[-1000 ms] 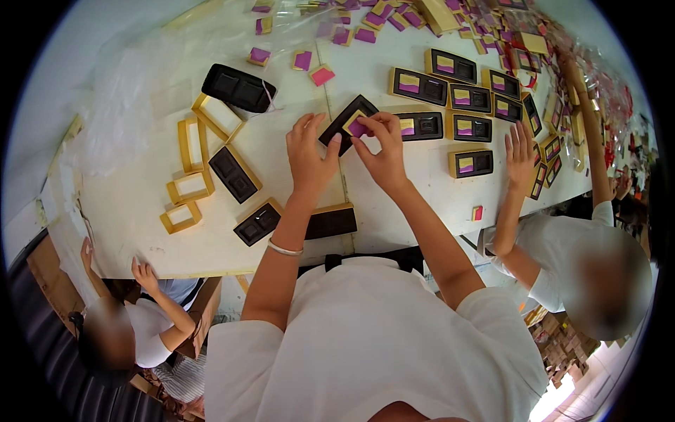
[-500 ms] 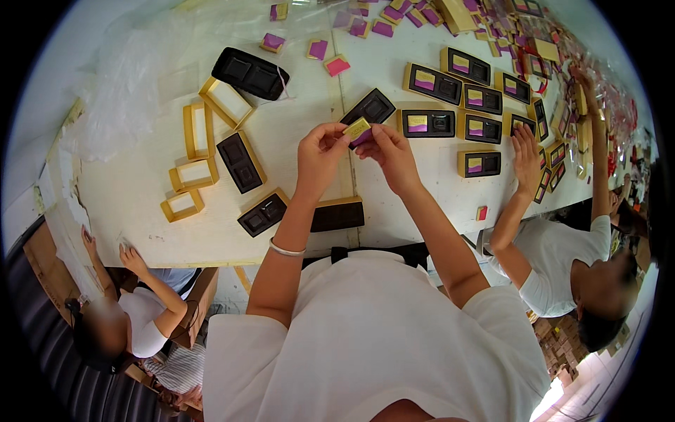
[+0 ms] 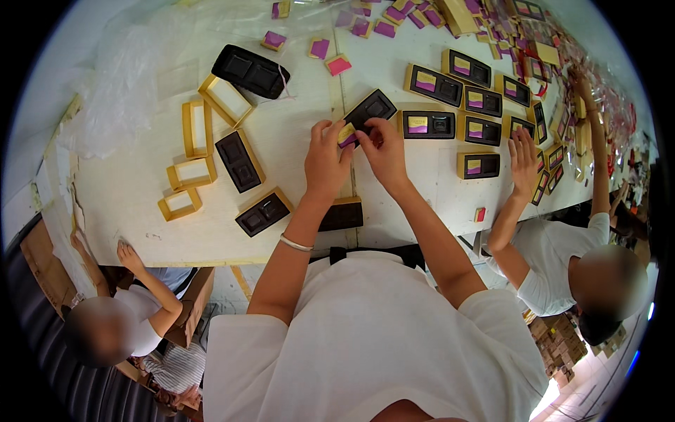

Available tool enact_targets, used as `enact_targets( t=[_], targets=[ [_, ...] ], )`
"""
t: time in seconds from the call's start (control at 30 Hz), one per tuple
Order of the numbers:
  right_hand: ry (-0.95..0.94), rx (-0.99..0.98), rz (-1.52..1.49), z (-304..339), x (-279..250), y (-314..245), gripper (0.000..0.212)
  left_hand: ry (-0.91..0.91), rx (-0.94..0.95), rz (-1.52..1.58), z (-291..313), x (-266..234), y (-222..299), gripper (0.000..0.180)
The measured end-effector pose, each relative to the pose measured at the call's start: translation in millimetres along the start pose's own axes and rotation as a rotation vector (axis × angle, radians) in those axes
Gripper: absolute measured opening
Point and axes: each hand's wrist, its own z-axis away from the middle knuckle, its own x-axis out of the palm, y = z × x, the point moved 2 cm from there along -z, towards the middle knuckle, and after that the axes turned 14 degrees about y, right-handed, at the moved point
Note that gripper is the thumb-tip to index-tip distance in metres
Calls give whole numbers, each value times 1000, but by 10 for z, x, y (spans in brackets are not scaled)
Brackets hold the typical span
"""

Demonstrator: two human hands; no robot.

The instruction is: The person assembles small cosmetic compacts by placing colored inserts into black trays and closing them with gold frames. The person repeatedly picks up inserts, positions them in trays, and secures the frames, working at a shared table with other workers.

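Grip a small, flat gold-and-purple packet [image 3: 345,133] in the left hand [image 3: 326,158], at the near-left end of a black plastic two-well tray [image 3: 374,107]; curl the right hand [image 3: 384,150] at the packet's right edge, cannot tell whether pinching too. At left, see open rectangular golden card frames [image 3: 188,130]; close on the right, crowded golden boxes with black inserts [image 3: 483,100]. Beside the left forearm [image 3: 285,271], note a dark oblong box [image 3: 342,216]; beside the boxes, a co-worker's bare hand [image 3: 522,163]. Find open white table [image 3: 415,190] right of the right forearm [image 3: 431,228], up to a small red-and-yellow packet [image 3: 479,214] by the near edge, and more toward the left edge.
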Motion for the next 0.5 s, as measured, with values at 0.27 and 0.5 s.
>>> enact_targets(
  t=[0.27, 0.5],
  targets=[
    [4, 209, -123, -101, 14, 172, 16, 87, 218, -243, -63, 184, 141, 50],
    [-187, -38, 304, -149, -8, -24, 14, 40, 150, -150, 62, 129, 29, 58]
  ],
)
